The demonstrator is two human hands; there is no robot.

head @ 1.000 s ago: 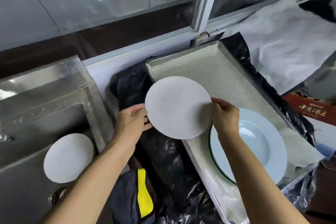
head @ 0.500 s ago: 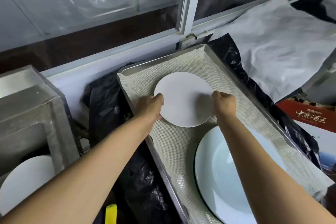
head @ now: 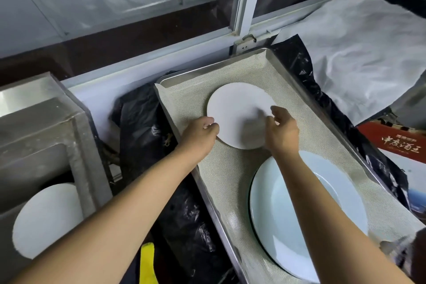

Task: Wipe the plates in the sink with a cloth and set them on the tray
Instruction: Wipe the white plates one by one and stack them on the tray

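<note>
1. Nearest, at the tray's [head: 258, 258] near end: a pale blue plate [head: 322, 226] lying flat on the mesh liner [head: 230, 168], already wiped and set down by the look of it, partly crossed by the right forearm.
2. Left of the tray, down in the steel sink [head: 46, 157]: a white plate [head: 46, 221] not yet lifted out, so at least one more to wipe and carry. No cloth visible anywhere.
3. Between sink and tray: crumpled black plastic sheeting [head: 143, 127] and a strip of yellow-and-dark fabric [head: 147, 265] at the bottom edge.
4. Further up the tray, past the blue plate and apart from it: a small white plate [head: 237, 113] resting flat on the liner.
5. At that plate's left rim: left hand [head: 200, 136], fingers loosely curled, tips at the edge, no real clasp evident.
6. At its right rim: right hand [head: 282, 130], fingers spread and relaxed, hovering over the edge, holding nothing.
7. Judged: placement of this plate essentially done, hands about to come away.
8. Beyond the tray: white window frame [head: 244, 7]; to its right, white sheeting [head: 357, 53] and a red printed box [head: 396, 143].
</note>
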